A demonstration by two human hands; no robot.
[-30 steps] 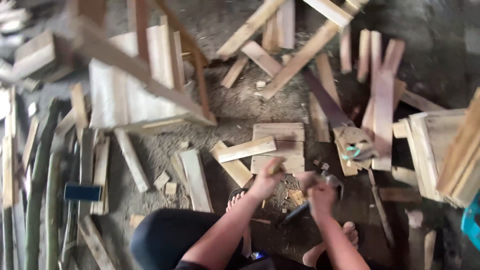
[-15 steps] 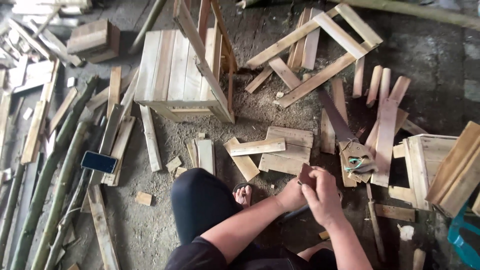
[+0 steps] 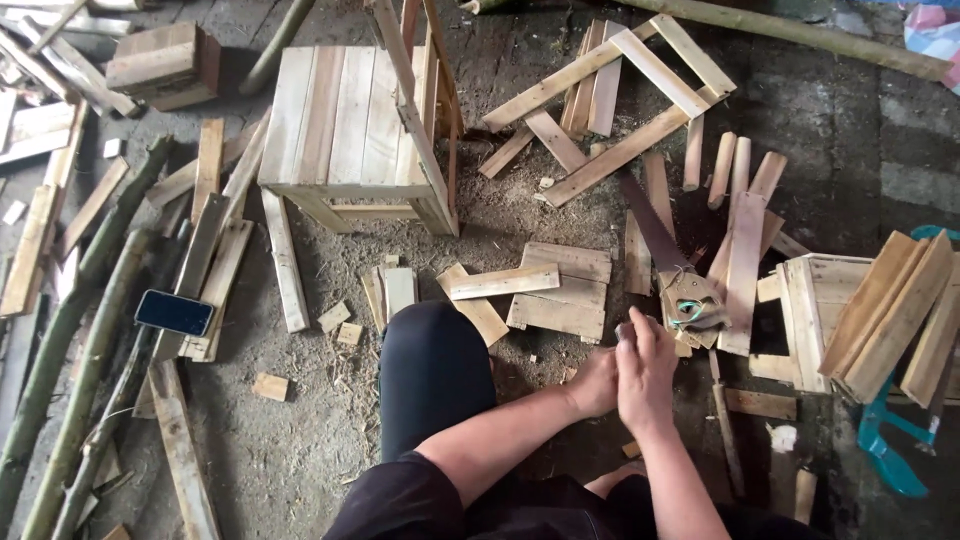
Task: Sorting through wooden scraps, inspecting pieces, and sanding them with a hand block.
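My hands meet low in the middle, just above my knees. My right hand (image 3: 647, 365) is closed around a small dark tool (image 3: 625, 329), and only its grey tip shows above the fingers. My left hand (image 3: 594, 385) presses against the right one from the left; its fingers are hidden, so I cannot tell what it holds. Just beyond the hands lies a small panel of wooden slats (image 3: 565, 297) with a loose plank (image 3: 503, 282) across its left edge. A handsaw (image 3: 652, 232) lies to the right of the panel, its handle close to my right hand.
A wooden stool (image 3: 340, 125) stands at the upper left and an open slat frame (image 3: 625, 95) lies at the top. A wooden box (image 3: 815, 300) with leaning planks (image 3: 890, 315) sits at the right. A dark phone (image 3: 174, 312) rests on boards, with bamboo poles (image 3: 70, 340) along the left.
The view has shifted, so the stool and scraps sit further right. My hands have drawn together: a second ago they were slightly apart with a hammer-like tool between them.
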